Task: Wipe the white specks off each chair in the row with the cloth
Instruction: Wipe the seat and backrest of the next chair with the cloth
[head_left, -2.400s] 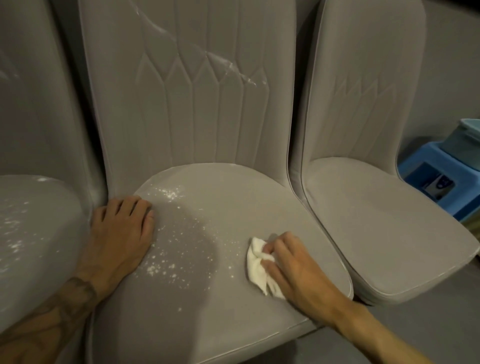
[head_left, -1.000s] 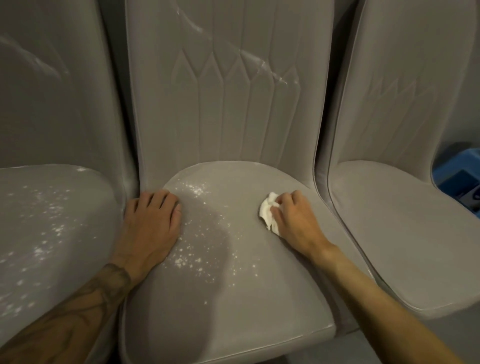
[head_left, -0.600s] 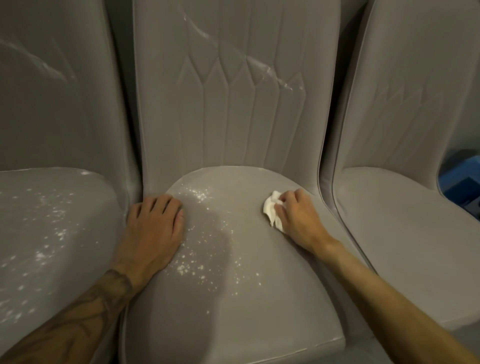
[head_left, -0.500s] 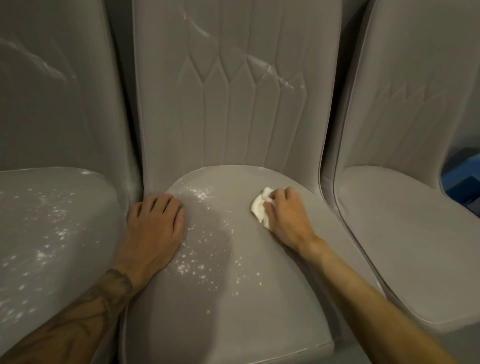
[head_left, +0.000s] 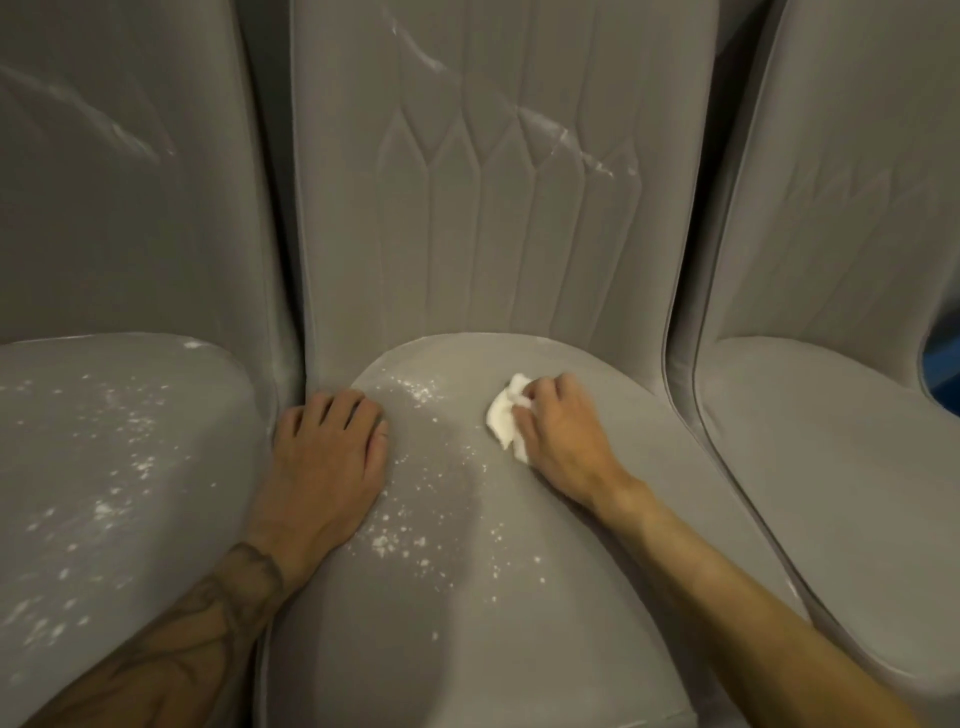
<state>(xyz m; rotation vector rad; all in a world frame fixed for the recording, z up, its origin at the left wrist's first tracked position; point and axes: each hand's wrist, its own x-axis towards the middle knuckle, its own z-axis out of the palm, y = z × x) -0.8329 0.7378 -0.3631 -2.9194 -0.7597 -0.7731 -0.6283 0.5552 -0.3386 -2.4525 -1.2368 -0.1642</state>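
Three grey padded chairs stand side by side. On the middle chair (head_left: 467, 649) white specks (head_left: 405, 540) are scattered over the left and centre of the seat, and white streaks cross its backrest. My right hand (head_left: 563, 441) grips a crumpled white cloth (head_left: 506, 415) and presses it on the seat's rear right part. My left hand (head_left: 324, 457) rests flat on the seat's left edge, fingers straight. The left chair (head_left: 104, 467) has many specks on its seat and a streak on its back. The right chair (head_left: 841, 493) looks free of specks.
A blue object (head_left: 943, 374) shows at the far right edge behind the right chair. The chairs stand close together with narrow dark gaps between their backs.
My right hand has slid the cloth leftward across the rear of the middle seat, toward the specks. My left hand has stayed in place.
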